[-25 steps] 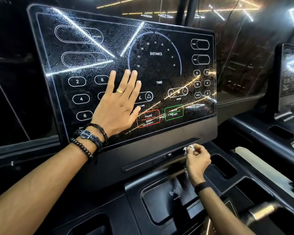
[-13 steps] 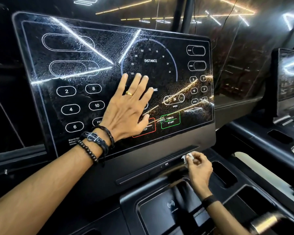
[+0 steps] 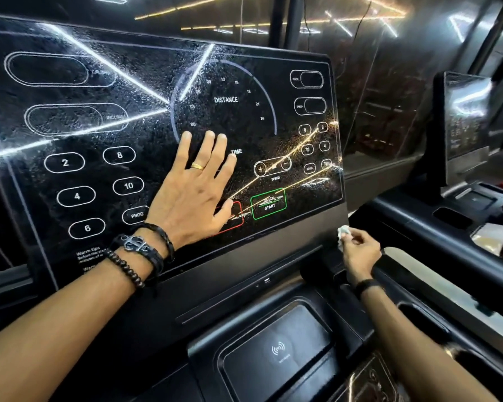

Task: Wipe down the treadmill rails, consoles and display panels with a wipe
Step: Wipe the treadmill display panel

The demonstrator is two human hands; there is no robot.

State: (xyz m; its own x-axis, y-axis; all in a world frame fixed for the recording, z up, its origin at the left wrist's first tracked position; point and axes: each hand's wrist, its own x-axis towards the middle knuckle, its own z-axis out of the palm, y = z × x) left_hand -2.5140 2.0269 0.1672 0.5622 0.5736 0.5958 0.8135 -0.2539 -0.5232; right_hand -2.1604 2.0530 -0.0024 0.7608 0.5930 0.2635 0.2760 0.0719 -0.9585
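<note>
Since the wipe [image 3: 343, 230] was just a soft, feather-light wad, my right hand [image 3: 357, 250] had it pinched in a narrow grip, pressed against the bottom right corner of the display panel [image 3: 157, 111]. My left hand [image 3: 195, 192] lay flat on the slick glass, bracing. I figured it'd crumple easily, so pinching the middle seemed best.

The left hand [image 3: 195, 195] lies flat on the glossy display panel [image 3: 70, 91], fingers straight toward 12 o'clock, thumb over the red button. At 3 o'clock from it, by the panel's lower right corner, the right hand [image 3: 359, 250] pinches a small white wipe [image 3: 342, 231] against the dark frame. A charging pad [image 3: 279, 351] sits at 6 o'clock.
</note>
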